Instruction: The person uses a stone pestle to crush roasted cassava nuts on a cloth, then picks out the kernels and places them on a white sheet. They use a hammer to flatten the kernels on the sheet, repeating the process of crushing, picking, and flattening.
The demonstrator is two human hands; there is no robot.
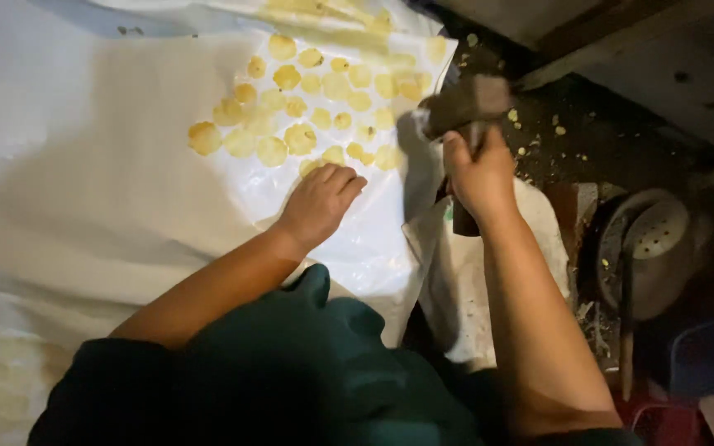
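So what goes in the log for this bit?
left hand: flat on white sheet | right hand: gripping mallet | yellow discs: on sheet

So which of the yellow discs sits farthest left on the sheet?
The large disc off by itself at the cluster's left edge; all others lie to its right, nearer the left hand.

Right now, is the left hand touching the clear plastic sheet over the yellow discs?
Touching. The head view shows the left hand lying palm down on the plastic sheet, fingers flat against it just below the yellow discs, with no gap visible.
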